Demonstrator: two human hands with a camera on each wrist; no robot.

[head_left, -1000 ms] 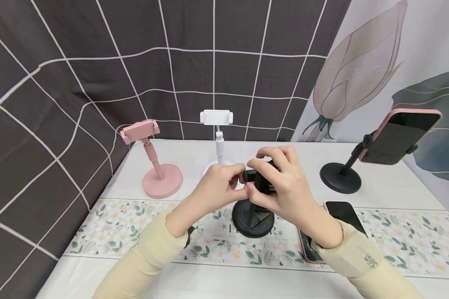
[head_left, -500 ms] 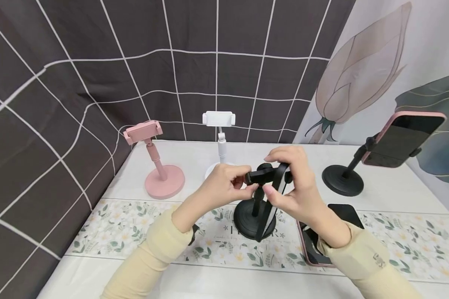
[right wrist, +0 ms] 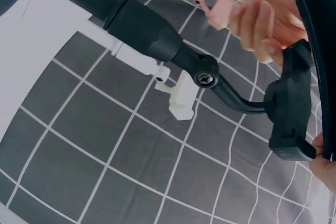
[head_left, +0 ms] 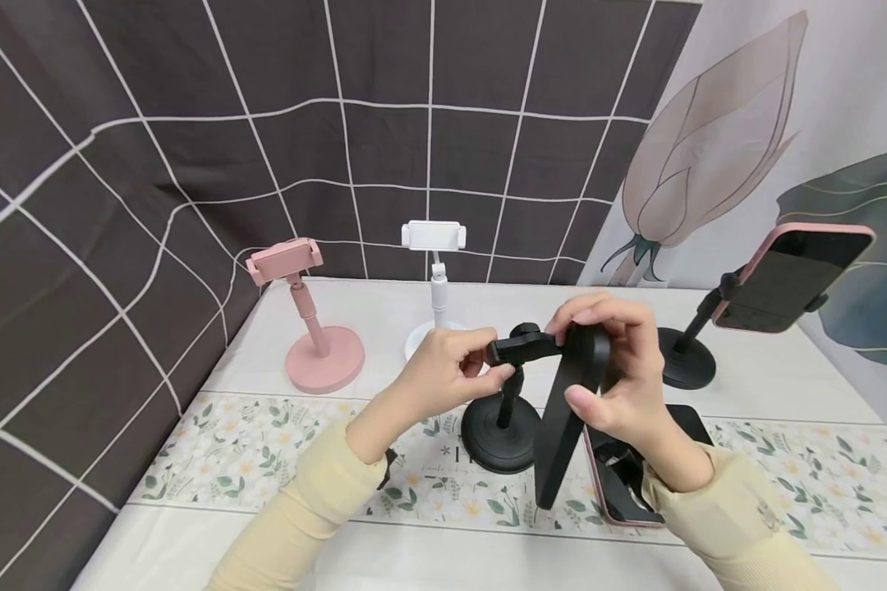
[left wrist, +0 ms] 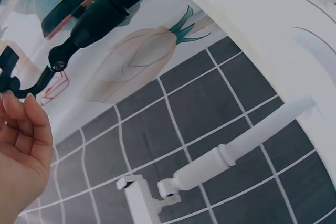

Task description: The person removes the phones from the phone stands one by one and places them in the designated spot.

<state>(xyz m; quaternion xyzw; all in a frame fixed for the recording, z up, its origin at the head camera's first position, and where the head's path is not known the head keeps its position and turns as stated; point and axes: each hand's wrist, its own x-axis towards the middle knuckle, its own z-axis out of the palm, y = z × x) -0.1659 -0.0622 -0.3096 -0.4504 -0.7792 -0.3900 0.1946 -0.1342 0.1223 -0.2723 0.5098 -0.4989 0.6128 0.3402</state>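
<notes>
A black phone stand (head_left: 499,439) is upright at the middle of the table, its clamp (head_left: 525,348) turned level at the top. My left hand (head_left: 447,365) pinches the clamp's left end between thumb and fingers; it also appears as a hand (left wrist: 23,150) in the left wrist view. A black phone (head_left: 565,427) slants downward beside the clamp's right end. My right hand (head_left: 621,369) grips this phone, thumb on its near side, with fingertips right at the clamp's end. In the right wrist view the phone (right wrist: 321,51) is almost edge-on beside the clamp (right wrist: 293,103).
Behind stand a pink phone stand (head_left: 324,361) and a white one (head_left: 439,287). At the right, another black stand (head_left: 683,361) carries a pink-edged phone (head_left: 794,279). Under the right forearm lie a pink-edged phone (head_left: 608,492) and a dark phone (head_left: 689,423).
The right hand has moved right and a little down with the black phone, which has swung from in front of the clamp to its right side. The left hand stays at the clamp.
</notes>
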